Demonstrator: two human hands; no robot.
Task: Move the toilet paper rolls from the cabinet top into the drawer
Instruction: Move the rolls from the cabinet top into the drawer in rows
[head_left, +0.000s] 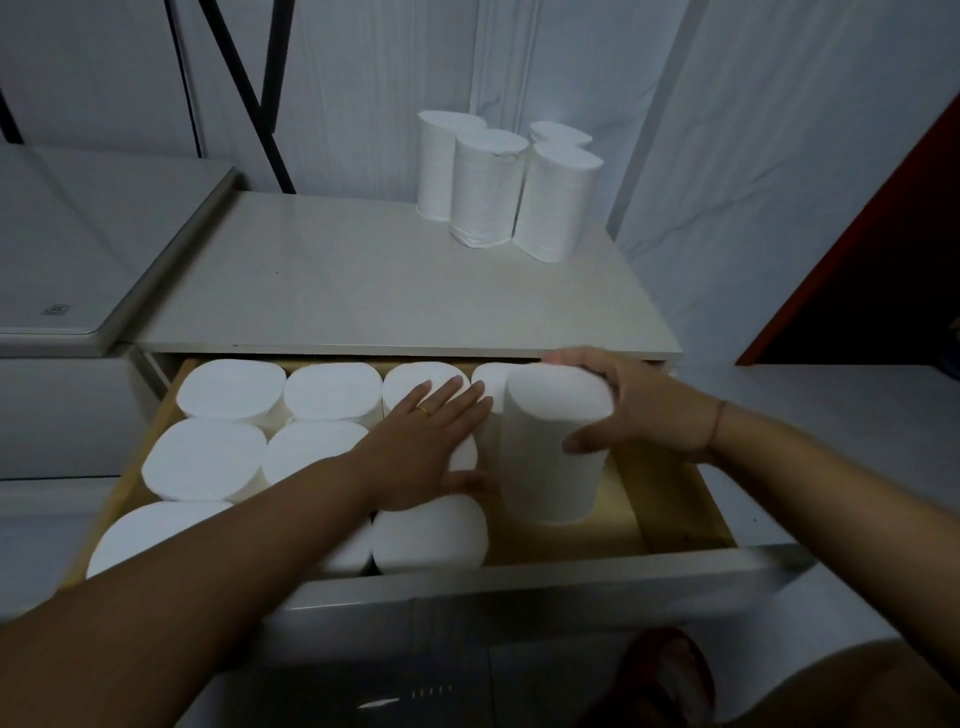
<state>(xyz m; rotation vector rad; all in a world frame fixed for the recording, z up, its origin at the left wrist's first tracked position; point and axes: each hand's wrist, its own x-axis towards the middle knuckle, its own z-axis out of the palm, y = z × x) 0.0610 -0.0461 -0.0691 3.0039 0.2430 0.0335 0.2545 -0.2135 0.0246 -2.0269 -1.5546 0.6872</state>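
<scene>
The open wooden drawer (670, 499) holds several white toilet paper rolls standing on end. My right hand (639, 410) grips one upright roll (550, 457) in the drawer's right part, its lower end down inside the drawer. My left hand (431, 447) lies flat, fingers spread, on a stored roll (415, 384) just left of the held one. Several more rolls (488, 192) stand in a cluster at the back right of the cabinet top (337, 280).
A white appliance lid (78, 244) sits to the left of the cabinet. White cloth hangs behind and to the right. A dark red panel (883, 249) rises at the far right. My sandalled foot (670, 675) is below the drawer front (519, 587).
</scene>
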